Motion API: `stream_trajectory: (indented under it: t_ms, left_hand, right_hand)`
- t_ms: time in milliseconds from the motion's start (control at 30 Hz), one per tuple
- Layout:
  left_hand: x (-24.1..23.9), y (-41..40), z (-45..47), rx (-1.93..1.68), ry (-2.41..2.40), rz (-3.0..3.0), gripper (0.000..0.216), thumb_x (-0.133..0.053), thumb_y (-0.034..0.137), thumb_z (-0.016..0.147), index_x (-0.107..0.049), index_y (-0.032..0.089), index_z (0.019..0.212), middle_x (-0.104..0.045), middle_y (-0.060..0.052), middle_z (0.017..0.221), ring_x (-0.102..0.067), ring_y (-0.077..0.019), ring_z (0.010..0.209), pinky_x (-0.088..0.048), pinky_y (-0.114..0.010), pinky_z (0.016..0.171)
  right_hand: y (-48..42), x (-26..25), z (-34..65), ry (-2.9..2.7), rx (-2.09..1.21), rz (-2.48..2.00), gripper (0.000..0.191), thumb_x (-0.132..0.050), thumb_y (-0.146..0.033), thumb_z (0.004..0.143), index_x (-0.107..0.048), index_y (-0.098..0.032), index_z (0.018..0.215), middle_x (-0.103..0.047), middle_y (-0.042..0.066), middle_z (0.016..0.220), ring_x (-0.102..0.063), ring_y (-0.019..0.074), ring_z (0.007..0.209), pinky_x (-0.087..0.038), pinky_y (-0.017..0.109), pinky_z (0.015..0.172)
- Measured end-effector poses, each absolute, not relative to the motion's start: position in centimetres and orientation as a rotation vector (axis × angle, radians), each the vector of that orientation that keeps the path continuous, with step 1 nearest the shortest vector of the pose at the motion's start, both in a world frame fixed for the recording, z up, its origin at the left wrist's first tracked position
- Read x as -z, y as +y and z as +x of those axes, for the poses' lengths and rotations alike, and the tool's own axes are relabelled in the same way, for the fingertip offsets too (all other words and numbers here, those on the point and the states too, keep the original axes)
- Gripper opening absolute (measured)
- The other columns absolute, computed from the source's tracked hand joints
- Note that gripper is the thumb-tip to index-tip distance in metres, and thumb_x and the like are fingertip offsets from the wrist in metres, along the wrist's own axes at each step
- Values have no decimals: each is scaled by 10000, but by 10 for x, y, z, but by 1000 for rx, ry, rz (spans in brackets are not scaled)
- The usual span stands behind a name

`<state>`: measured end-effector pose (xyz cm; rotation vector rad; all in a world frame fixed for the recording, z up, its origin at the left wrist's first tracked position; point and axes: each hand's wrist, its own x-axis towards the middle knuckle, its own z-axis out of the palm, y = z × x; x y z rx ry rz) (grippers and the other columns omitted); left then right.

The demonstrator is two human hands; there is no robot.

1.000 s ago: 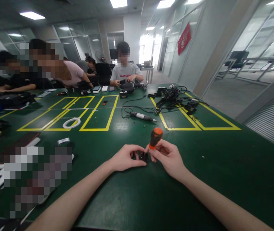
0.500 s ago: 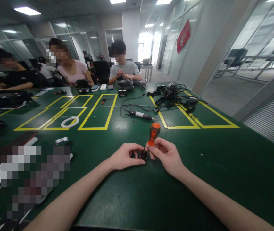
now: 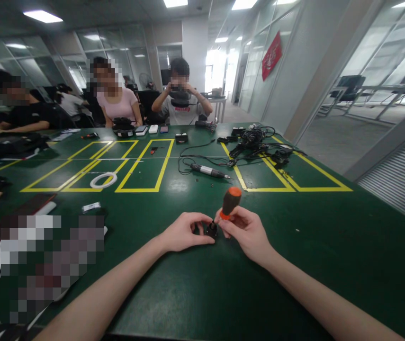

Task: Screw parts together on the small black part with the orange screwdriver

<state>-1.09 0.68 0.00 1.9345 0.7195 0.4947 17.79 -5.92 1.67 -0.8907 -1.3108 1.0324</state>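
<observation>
My right hand [image 3: 247, 229] is closed around the lower part of a screwdriver [image 3: 231, 201] with an orange and dark grey handle. The handle leans up and to the right, and its tip end points down at a small black part [image 3: 211, 229] on the table. Thumb and fingers of my left hand [image 3: 187, 231] grip that black part from the left. Its exact kind is too small to make out, and the meeting point of tip and part is partly hidden by fingers.
Beyond my hands lies a pen-shaped electric screwdriver [image 3: 209, 170] with a cable. Tangled black cables [image 3: 252, 142] are at the back right. A white ring [image 3: 103, 180] lies on the yellow-taped green table [image 3: 174, 289]. Co-workers sit across and at the left; one raises a black device [image 3: 180, 97].
The screwdriver has turned in my right hand and its handle tilts slightly more to the right. My left hand stays put. The co-worker opposite has lifted a black device to the face.
</observation>
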Motion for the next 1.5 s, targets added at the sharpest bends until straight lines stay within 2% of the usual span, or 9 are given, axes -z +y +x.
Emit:
stream_trajectory:
  t_ms: [167,333,533,633,800,933,1067,1300,1500]
  left_hand:
    - [2,8,-11,-505,704,1929,399,-828,337,753,-726,141,1086,-720,-15,890,-591,-102,695,-428,-222,643]
    - [0,7,-11,-482,721,1945,407,-823,348,763,-729,147,1105,-717,-6,863,-598,-106,702,-424,-223,648]
    - [1,7,-11,-488,716,1925,413,-827,321,753,-721,137,1107,-725,-11,841,-619,-111,682,-419,-221,623]
    - [2,7,-11,-485,716,1936,404,-824,334,761,-726,142,1102,-725,-13,850,-619,-114,694,-424,-222,629]
    - [1,7,-11,-487,701,1944,381,-817,343,770,-731,142,1083,-716,-11,880,-603,-105,695,-427,-223,642]
    - [0,7,-11,-483,712,1946,399,-817,363,765,-730,144,1087,-710,-1,852,-592,-106,685,-432,-224,642]
    - [1,8,-12,-482,709,1956,414,-817,366,770,-728,146,1109,-715,-6,856,-591,-108,687,-434,-228,649]
    - [1,7,-12,-479,704,1959,397,-810,364,779,-724,147,1099,-725,-21,912,-606,-112,719,-423,-221,638]
    - [2,7,-12,-488,710,1956,418,-819,366,769,-729,150,1115,-723,-16,864,-600,-116,707,-427,-227,640]
  right_hand:
    - [-60,-15,179,-1351,-1084,-859,403,-731,-562,865,-671,-184,740,-665,33,679,-520,116,487,-461,265,483]
    - [-60,-11,180,-1324,-1045,-895,320,-823,-463,808,-683,-186,729,-662,21,626,-510,115,482,-450,250,476]
    - [-58,-18,179,-1363,-940,-894,323,-829,-448,796,-721,-180,651,-613,15,686,-476,88,476,-432,248,456]
    - [-57,-16,180,-1324,-971,-932,319,-846,-470,769,-723,-181,711,-618,4,604,-506,110,459,-451,255,444]
    - [-57,-13,180,-1346,-1032,-852,349,-720,-529,885,-692,-185,832,-725,51,699,-571,124,468,-493,267,464]
    - [-60,-14,179,-1353,-1057,-847,343,-764,-522,852,-648,-199,864,-737,49,700,-594,140,504,-526,286,509]
    - [-60,-16,179,-1358,-1069,-886,362,-772,-531,841,-623,-201,836,-725,39,679,-576,136,499,-514,279,508]
    - [-58,-14,180,-1377,-1069,-852,412,-675,-576,910,-625,-193,768,-695,39,706,-543,117,483,-469,271,489]
    - [-59,-13,179,-1351,-1058,-864,364,-771,-536,846,-615,-207,845,-686,18,666,-539,128,498,-486,271,498]
